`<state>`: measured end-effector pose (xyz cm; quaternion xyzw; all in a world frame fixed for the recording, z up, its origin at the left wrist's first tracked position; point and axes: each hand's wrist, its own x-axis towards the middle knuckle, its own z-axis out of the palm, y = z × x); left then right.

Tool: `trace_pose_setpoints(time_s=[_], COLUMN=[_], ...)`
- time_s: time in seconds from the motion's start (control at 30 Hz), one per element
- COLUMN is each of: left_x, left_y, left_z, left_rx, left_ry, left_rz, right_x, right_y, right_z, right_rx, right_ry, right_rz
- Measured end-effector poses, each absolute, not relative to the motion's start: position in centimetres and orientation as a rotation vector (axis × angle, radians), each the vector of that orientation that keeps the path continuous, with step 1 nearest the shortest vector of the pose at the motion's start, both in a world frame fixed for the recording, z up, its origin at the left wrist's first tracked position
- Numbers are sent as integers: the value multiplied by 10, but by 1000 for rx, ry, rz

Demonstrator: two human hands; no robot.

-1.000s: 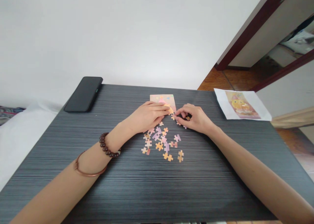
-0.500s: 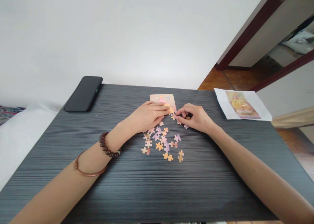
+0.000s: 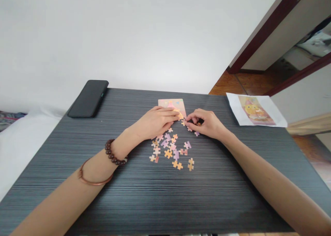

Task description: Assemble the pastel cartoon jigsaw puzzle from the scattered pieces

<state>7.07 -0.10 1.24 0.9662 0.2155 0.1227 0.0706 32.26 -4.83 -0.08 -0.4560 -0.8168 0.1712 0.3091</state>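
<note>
A partly joined jigsaw puzzle (image 3: 176,104) in pink and yellow lies at the far middle of the table. My left hand (image 3: 159,122) rests flat over its lower left part, fingers stretched to the right, hiding some of it. At the lower right corner of the joined part, my right hand (image 3: 205,124) pinches a small puzzle piece (image 3: 183,122) between thumb and forefinger. Several loose puzzle pieces (image 3: 168,154) in orange, purple and pink are scattered nearer to me. A few more lie partly under my right hand.
The dark wood-grain table (image 3: 144,201) meets a white wall. A black phone-like device (image 3: 88,98) lies at the far left. On the right is a paper sheet (image 3: 272,108) printed with a yellow cartoon figure. A dark red door frame (image 3: 266,32) stands beyond it.
Almost nothing differs. Both hands stay in place at the puzzle, and the view has shifted very slightly.
</note>
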Motion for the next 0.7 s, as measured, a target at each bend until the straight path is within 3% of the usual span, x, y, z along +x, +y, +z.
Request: trace_pose_setpoints(time_s=[0.7], left_x=[53], left_y=[21], left_z=[10], left_rx=[2493], left_ry=[677], left_rz=[685], right_x=[319], right_y=[-46], right_z=[1], right_rx=[-1124], right_ry=[-2257], right_rz=[528])
